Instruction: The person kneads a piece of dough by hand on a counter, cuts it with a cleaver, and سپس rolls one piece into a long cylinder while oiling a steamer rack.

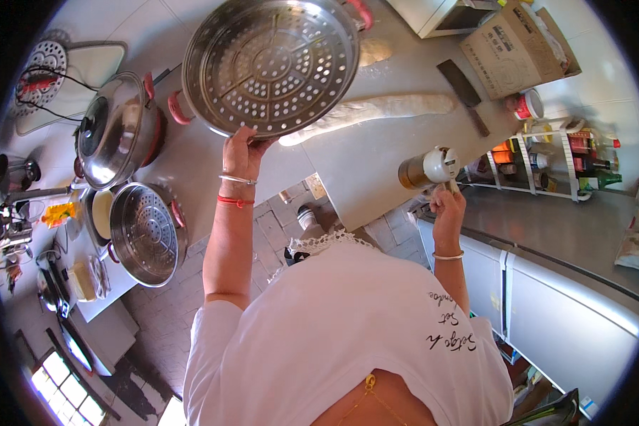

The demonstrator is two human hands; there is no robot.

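My left hand (240,152) grips the near rim of a round steel steamer tier (272,64) with a perforated bottom and red side handles. The tier is over the far side of the worktop (346,154), and its holes face up to me. Partly behind it lies a long floured roll of dough (394,108). In my right hand (448,209) is the handle of an oil jug (416,171). Amber liquid shows through its clear body, and its lid is white. The jug is tilted on its side above the worktop's right edge.
A cleaver (459,82) lies right of the dough, before a cardboard box (511,50). Farther right stands a white rack (527,160) of bottles. At left are a lidded steel pot (118,133) and another steamer tier (146,234). White floury residue (375,51) marks the worktop.
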